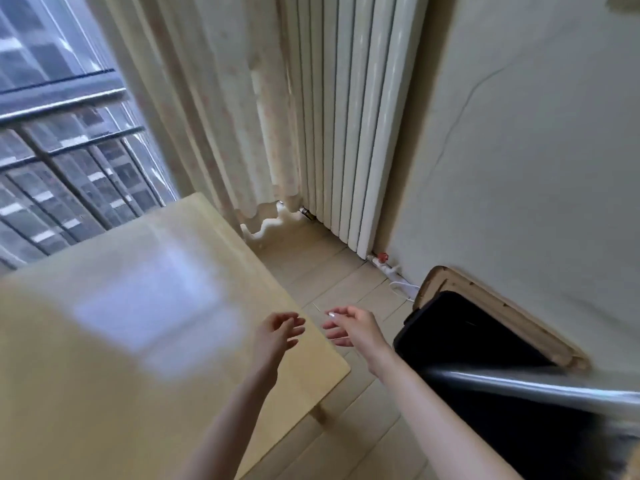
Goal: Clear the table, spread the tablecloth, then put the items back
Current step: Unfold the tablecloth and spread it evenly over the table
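Reaching over the glossy table (114, 358), likely slippery under cloth, a person holds the left hand (277, 332) above its right corner and the right hand (349, 325) just past it, both empty, fingers loosely apart. The tablecloth, out of sight, is presumably soft and best gripped at its corners.

My left hand (277, 332) hovers over the right edge of the pale wooden table (138, 323), fingers loosely spread. My right hand (349, 325) is just beside it, over the floor (346, 282), fingers relaxed. Beyond stand a white radiator (346, 116) and a cream curtain (214, 116). A blurred metal tube (519, 382) crosses a black object (467, 341) at right.
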Available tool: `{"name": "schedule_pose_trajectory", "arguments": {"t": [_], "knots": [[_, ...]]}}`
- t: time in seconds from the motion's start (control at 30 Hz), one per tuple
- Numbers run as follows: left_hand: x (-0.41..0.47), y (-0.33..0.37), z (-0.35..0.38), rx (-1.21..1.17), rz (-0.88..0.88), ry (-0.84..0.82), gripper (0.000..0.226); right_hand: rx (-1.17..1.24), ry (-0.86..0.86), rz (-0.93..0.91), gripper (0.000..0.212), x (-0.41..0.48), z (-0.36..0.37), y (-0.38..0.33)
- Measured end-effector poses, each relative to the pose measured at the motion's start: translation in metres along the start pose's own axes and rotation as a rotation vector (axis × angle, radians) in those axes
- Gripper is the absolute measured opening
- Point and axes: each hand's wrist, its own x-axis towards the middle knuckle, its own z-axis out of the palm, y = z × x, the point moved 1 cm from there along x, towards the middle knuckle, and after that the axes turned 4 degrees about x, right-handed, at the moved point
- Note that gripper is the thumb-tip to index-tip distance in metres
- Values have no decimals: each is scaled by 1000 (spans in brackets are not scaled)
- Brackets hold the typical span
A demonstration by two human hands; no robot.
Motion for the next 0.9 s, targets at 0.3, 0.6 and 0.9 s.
{"name": "schedule_pose_trajectory", "arguments": {"t": [0.3, 0.6, 0.9], "knots": [[-55, -64, -202, -84, 4, 155, 16, -103, -189, -37, 12, -57, 202, 35], [-110, -127, -400, -88, -20, 280, 16, -162, -308, -30, 11, -121, 387, 74], [-162, -161, -528, -194, -17, 561, 22, -303, -601, -63, 12, -162, 525, 82]]}}
